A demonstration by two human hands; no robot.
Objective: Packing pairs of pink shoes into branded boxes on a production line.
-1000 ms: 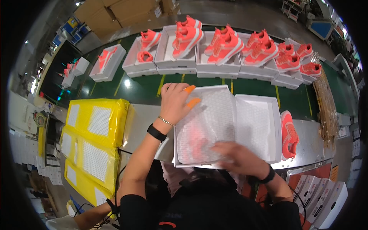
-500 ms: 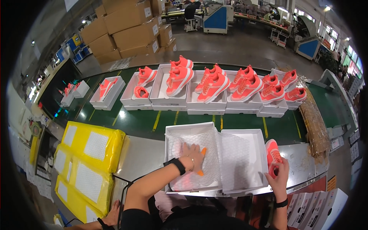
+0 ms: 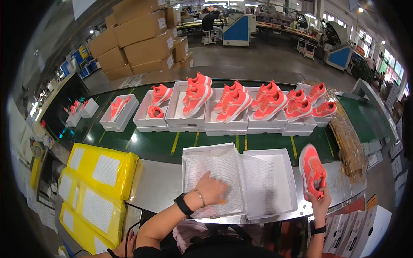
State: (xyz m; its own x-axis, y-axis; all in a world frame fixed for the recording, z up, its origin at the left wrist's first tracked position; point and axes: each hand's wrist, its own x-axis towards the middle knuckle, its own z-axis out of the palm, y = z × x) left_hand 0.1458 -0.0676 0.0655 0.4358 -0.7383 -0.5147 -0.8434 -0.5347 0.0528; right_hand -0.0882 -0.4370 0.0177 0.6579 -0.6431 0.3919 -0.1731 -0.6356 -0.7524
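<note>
My left hand (image 3: 210, 189) rests over the white patterned wrapping paper (image 3: 223, 165) in an open white shoebox (image 3: 187, 167). One finger points outward while the others curl round an orange piece (image 3: 222, 201), mostly hidden, whose kind I cannot make out. A coral tint shows through the paper beneath. To the right, my right hand (image 3: 320, 202) grips a coral sneaker (image 3: 313, 170) by its heel end, toe pointing away and sole edge turned left. Between them lies the box lid (image 3: 284, 180), with another part of the paper spread over it.
Beyond, a green conveyor (image 3: 163, 144) carries several white boxes (image 3: 226, 127) with coral sneakers. Yellow-wrapped packs (image 3: 99, 193) lie left, near another person's hand (image 3: 129, 241). Boxes (image 3: 357, 232) stand lower right. Brown cartons (image 3: 144, 38) are stacked behind.
My right hand has lifted the sneaker off the metal table and moved it slightly right. The left hand has slid a little nearer and left, its fingers more curled.
</note>
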